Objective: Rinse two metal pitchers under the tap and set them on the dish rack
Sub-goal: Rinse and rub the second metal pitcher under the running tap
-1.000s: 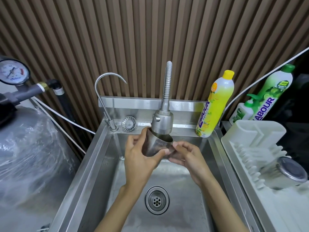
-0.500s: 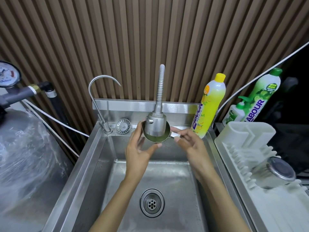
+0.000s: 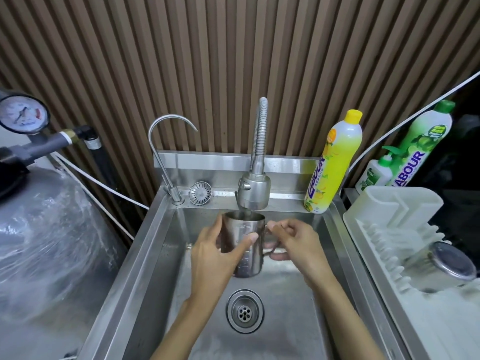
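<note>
1. Steel sink (image 3: 161, 255): the pitcher (image 3: 246, 245), tipped mouth-out half a second ago, now stands upright between the hands, under the tap (image 3: 253, 190)
2. Round its body curls the left hand (image 3: 210, 253); the right hand (image 3: 298, 245) pinches its handle
3. Likely the rinse fill; other pitcher (image 3: 452, 263) already on the dish rack (image 3: 389, 203), right of the right hand

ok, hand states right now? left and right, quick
Left hand: grips the pitcher round its body, under the tap.
Right hand: holds the same pitcher by its handle, fingers curled round it.
</note>
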{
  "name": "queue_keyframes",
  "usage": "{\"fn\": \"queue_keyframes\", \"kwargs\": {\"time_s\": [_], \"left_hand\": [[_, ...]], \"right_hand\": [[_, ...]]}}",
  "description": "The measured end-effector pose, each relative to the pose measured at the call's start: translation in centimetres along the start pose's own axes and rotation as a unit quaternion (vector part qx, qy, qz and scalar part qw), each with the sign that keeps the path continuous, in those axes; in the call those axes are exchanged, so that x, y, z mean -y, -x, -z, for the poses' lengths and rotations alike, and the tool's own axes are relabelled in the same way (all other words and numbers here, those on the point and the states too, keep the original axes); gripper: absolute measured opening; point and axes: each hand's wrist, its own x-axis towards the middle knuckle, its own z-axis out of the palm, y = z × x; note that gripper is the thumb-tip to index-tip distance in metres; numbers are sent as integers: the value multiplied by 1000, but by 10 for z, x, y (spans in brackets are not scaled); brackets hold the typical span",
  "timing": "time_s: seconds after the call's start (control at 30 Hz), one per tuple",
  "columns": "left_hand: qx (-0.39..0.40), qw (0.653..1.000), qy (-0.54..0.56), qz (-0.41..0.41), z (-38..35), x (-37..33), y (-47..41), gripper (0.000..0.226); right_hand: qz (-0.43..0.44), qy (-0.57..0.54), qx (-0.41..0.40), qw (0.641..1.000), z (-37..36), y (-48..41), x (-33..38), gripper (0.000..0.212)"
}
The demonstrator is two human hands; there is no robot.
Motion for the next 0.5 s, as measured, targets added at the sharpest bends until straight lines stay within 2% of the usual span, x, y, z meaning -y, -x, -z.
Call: {"fn": "queue_keyframes", "kwargs": {"time_s": [0.1, 0.17, 0.2, 0.27, 0.37, 0.43, 0.5], "left_hand": [[69, 996, 44, 47, -12, 5, 2, 35], [100, 989, 91, 60, -20, 7, 1, 39], [104, 986, 118, 64, -25, 8, -1, 42], [97, 982, 149, 62, -32, 5, -6, 43], [66, 979, 187, 52, -38, 3, -17, 65], [30, 981, 189, 39, -38, 2, -22, 85], [-2, 989, 149, -7, -33, -2, -23, 89]], "right_hand": [[47, 236, -53, 969, 8, 1, 15, 23], [82, 344, -72, 933, 12, 6, 23, 20], [94, 354, -82, 927, 13, 8, 25, 19], [109, 297, -89, 945, 14, 7, 22, 19], [102, 76, -58, 990, 14, -1, 8, 20], [86, -20, -16, 996, 12, -7, -1, 15], [61, -96, 22, 993, 8, -13, -11, 16]]}}
